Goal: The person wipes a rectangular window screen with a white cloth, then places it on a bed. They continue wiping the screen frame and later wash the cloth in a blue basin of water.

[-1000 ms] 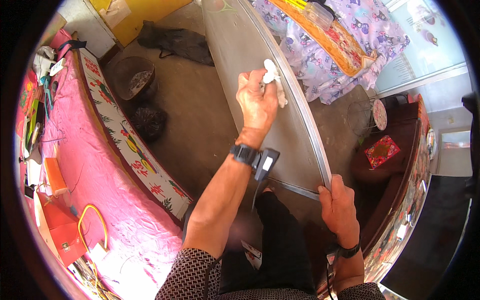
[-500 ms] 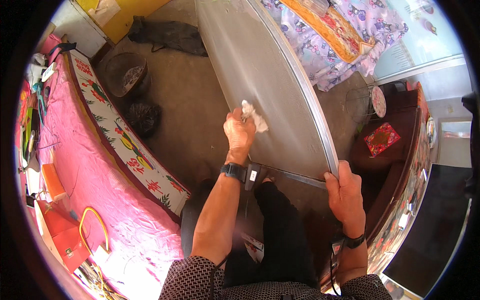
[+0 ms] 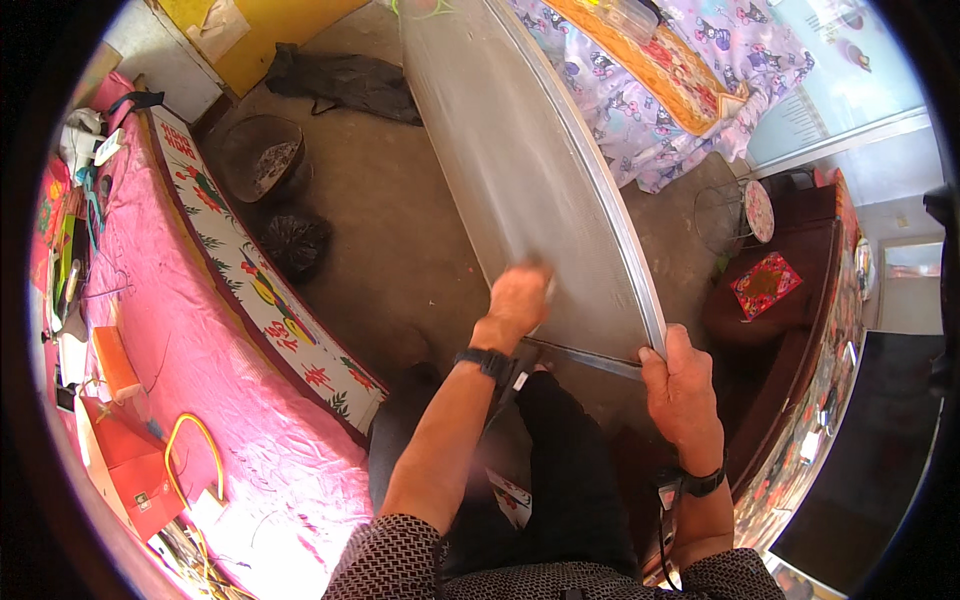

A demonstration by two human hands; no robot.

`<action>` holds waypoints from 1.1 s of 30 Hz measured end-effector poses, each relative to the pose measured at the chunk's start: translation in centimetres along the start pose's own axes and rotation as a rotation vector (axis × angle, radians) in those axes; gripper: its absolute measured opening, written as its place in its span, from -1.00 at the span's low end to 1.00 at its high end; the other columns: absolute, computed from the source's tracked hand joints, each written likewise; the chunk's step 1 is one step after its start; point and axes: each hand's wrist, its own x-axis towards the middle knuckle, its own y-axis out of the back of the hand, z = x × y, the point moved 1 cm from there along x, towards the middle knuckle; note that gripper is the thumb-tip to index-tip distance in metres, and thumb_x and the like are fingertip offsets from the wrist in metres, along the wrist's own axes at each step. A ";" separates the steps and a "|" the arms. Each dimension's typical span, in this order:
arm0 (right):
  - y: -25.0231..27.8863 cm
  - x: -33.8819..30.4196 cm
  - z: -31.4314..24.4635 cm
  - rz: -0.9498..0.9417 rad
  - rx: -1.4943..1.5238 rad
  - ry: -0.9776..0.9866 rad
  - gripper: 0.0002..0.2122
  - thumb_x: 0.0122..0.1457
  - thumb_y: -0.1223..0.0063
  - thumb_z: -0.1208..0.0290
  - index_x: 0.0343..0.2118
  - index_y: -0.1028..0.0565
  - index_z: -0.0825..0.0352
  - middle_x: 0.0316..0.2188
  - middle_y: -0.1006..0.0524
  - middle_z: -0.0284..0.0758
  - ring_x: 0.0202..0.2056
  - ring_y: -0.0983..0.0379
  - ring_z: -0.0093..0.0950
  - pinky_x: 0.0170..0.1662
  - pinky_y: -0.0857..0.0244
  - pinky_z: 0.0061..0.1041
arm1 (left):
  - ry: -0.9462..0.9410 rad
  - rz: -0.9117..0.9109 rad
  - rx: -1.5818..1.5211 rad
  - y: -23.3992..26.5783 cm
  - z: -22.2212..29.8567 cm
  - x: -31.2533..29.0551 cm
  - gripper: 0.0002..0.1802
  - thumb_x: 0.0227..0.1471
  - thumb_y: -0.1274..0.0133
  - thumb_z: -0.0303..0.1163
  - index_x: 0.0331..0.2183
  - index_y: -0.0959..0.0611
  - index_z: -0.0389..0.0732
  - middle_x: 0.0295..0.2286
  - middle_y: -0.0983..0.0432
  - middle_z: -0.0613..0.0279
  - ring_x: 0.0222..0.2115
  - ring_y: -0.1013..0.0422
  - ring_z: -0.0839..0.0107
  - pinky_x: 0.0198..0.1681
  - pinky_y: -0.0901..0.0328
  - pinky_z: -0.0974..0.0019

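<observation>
Evidently a cover, the pink cloth fills the left of the frame; the white strip along its edge carries red characters between printed flowers and birds. At centre, the left hand lies over the lower part of the grey framed panel, its fingers curled but blurred; whether they grip the indistinct pale patch beside them cannot be told. A black device at that wrist bears a white label, too small to read. The panel slants from top centre toward the legs, presumably so its face stays within reach. Right of centre, the right hand pinches the panel's lower corner, thumb and fingers astride the rim, apparently to steady it. Farther right, the dark screen shows no legible marking.
</observation>
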 end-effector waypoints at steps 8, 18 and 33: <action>0.5 0.1 0.7 -0.002 0.024 0.030 -0.89 0.40 -0.17 0.57 -0.12 -0.45 0.41 -0.41 -0.57 0.10 -0.33 -0.55 0.24 -0.31 -0.40 0.00 | 0.201 0.457 -0.189 3.2 -1.7 3.1 -0.80 0.02 -0.27 -0.48 -0.23 -0.74 -0.24 -0.26 -0.64 -0.36 -0.31 -0.60 -0.41 -0.19 -0.50 -0.29; 0.1 0.5 0.5 0.013 -0.002 0.025 -0.87 0.41 -0.16 0.56 -0.06 -0.48 0.43 -0.42 -0.57 0.11 -0.35 -0.55 0.25 -0.32 -0.38 -0.01 | -0.020 0.545 -0.216 1.0 -0.5 5.8 -0.62 -0.02 -0.28 -0.55 -0.09 -0.66 -0.19 -0.23 -0.53 -0.18 -0.24 -0.54 -0.31 -0.17 -0.49 -0.26; 0.6 1.0 1.8 0.065 0.023 0.035 -0.89 0.44 -0.16 0.50 -0.16 -0.45 0.39 -0.51 -0.49 0.06 -0.45 -0.49 0.19 -0.38 -0.33 -0.06 | 0.423 0.113 -0.426 -2.5 2.2 -1.1 -0.76 0.11 -0.29 -0.36 -0.19 -0.77 -0.27 -0.21 -0.72 -0.29 -0.13 -0.62 -0.36 -0.06 -0.52 -0.17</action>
